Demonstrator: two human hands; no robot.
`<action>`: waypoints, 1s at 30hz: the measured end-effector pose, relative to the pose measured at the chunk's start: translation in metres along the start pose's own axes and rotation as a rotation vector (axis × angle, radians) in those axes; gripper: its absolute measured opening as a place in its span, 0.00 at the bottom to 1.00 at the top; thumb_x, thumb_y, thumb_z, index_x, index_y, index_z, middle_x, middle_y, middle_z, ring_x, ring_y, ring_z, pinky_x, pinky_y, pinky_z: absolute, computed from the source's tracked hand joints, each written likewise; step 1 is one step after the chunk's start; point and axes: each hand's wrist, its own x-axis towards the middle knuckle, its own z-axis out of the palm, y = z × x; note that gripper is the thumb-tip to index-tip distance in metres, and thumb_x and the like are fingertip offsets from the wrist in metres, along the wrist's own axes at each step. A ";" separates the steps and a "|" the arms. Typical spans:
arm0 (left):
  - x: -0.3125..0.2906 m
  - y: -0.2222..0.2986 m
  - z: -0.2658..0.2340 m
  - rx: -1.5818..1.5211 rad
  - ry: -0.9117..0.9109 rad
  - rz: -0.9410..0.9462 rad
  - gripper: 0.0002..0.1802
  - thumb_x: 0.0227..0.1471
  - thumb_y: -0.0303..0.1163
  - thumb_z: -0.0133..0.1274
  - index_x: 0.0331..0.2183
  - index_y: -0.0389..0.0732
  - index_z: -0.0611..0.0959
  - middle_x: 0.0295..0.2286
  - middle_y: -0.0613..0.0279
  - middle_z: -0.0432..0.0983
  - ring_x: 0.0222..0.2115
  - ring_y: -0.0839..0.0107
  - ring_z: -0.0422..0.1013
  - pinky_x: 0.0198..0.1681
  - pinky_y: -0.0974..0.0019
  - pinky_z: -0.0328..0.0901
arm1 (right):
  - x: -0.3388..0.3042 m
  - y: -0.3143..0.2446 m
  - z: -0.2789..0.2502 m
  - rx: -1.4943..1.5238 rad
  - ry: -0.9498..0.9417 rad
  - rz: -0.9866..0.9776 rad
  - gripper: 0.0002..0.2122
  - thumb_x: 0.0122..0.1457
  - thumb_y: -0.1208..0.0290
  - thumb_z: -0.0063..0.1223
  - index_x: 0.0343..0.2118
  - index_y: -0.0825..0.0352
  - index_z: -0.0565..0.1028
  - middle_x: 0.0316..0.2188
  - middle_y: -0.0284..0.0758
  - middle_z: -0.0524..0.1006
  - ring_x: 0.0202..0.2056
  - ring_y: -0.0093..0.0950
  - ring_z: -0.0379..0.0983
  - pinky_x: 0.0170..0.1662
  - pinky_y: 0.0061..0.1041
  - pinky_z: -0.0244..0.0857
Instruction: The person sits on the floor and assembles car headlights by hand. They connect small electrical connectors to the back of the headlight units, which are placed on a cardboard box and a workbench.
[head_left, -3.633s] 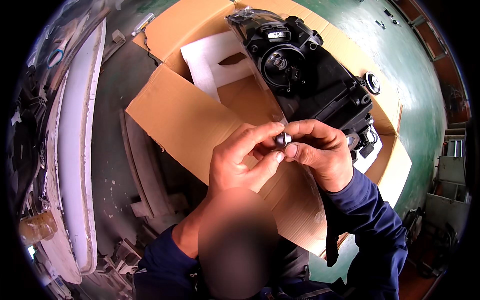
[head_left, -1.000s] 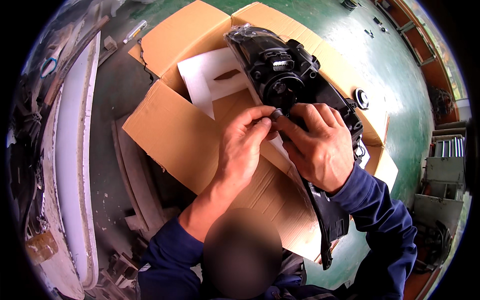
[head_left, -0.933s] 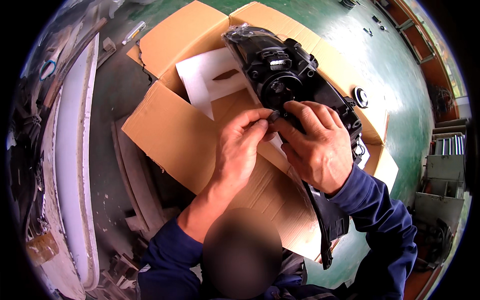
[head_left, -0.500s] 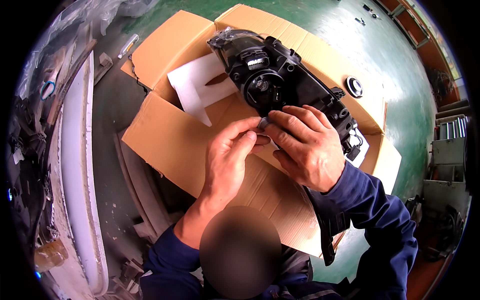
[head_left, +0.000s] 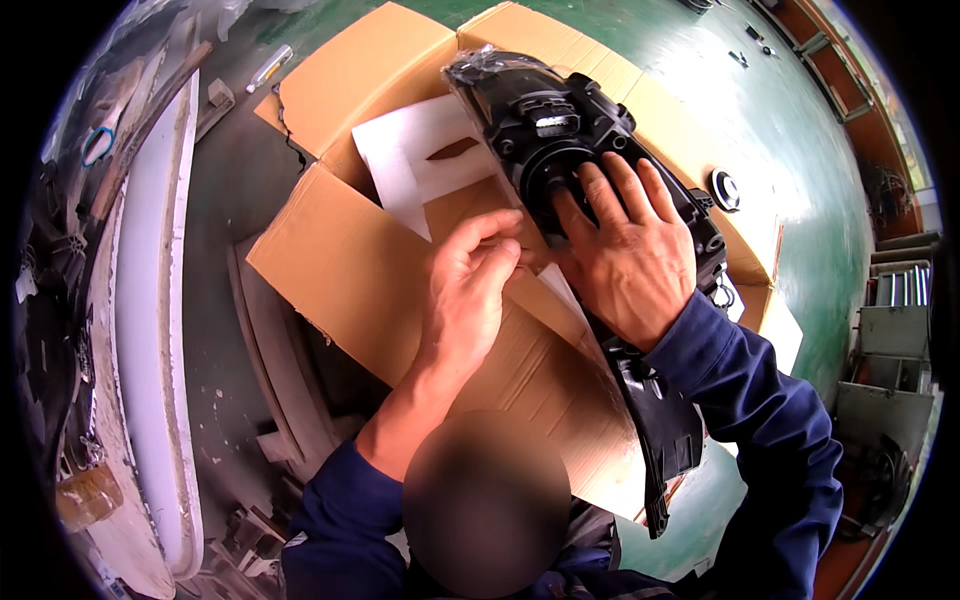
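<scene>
A black car headlight assembly (head_left: 640,140) rests tilted across an open cardboard box (head_left: 335,275), its back with the round opening (head_left: 540,180) facing up. Into that opening reaches the index finger of my right hand (head_left: 635,255). The other fingers of this hand lie stretched and spread over the housing, while its thumb is hidden. Beside the headlight, over the box, my left hand (head_left: 470,285) is curled, thumb and fingertips close together. Blur hides what these fingertips hold, if anything.
White foam (head_left: 395,150) sits in the box. A round black cap (head_left: 725,189) lies on the right flap. Left stand a long white panel (head_left: 150,300) and wooden pieces (head_left: 290,360). A clear tube (head_left: 270,68) is on the floor beyond. Metal shelving (head_left: 890,330) stands at right.
My hands have parted from a small grey piece they both fingered, which no longer shows. My right hand has moved up onto the headlight, its index finger entering the round opening. My left hand stays nearby.
</scene>
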 end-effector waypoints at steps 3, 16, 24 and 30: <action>0.000 -0.004 -0.001 -0.021 0.013 -0.002 0.17 0.61 0.29 0.52 0.51 0.35 0.80 0.44 0.59 0.77 0.40 0.71 0.76 0.46 0.65 0.69 | 0.006 0.000 0.010 -0.076 -0.024 0.002 0.20 0.56 0.59 0.57 0.47 0.69 0.78 0.48 0.41 0.74 0.57 0.40 0.65 0.65 0.43 0.54; -0.002 -0.008 -0.007 -0.055 -0.014 -0.042 0.17 0.61 0.27 0.51 0.50 0.34 0.80 0.43 0.58 0.77 0.40 0.70 0.76 0.46 0.66 0.68 | 0.023 0.000 0.010 -0.225 -0.217 0.009 0.22 0.57 0.52 0.58 0.46 0.66 0.80 0.45 0.34 0.75 0.54 0.35 0.65 0.68 0.44 0.48; -0.009 -0.007 -0.015 -0.038 0.020 0.018 0.17 0.62 0.27 0.51 0.51 0.34 0.79 0.43 0.59 0.77 0.40 0.71 0.76 0.47 0.66 0.68 | -0.001 0.003 -0.031 -0.022 -0.075 0.027 0.32 0.50 0.57 0.66 0.60 0.54 0.72 0.50 0.43 0.72 0.58 0.44 0.65 0.65 0.53 0.54; -0.014 0.003 0.004 -0.031 -0.054 0.108 0.17 0.63 0.28 0.51 0.52 0.35 0.78 0.44 0.60 0.78 0.40 0.73 0.76 0.47 0.67 0.69 | -0.033 0.016 -0.030 0.160 0.031 -0.100 0.34 0.47 0.62 0.67 0.62 0.46 0.71 0.54 0.42 0.71 0.58 0.45 0.67 0.63 0.54 0.54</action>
